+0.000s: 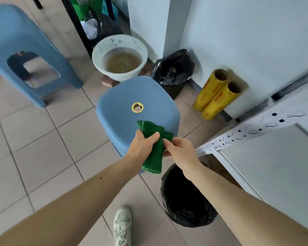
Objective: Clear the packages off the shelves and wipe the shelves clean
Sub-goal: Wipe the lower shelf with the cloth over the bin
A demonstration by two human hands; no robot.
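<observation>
A green scouring cloth (155, 150) hangs over the near edge of a blue plastic stool (132, 96). My left hand (142, 144) grips the cloth from the left, thumb across its front. From the right, my right hand (178, 150) pinches the cloth's edge with finger and thumb. A white metal shelf (267, 157) with a perforated frame stands at the right; the part of its surface in view carries no packages.
A second blue stool (21, 50) stands at the far left. Behind the near stool sit a white basin of murky water (119, 57) and a black-lined bin (172, 70). Two yellow film rolls (215, 95) lean by the wall. Another black-lined bin (183, 197) is below my right arm.
</observation>
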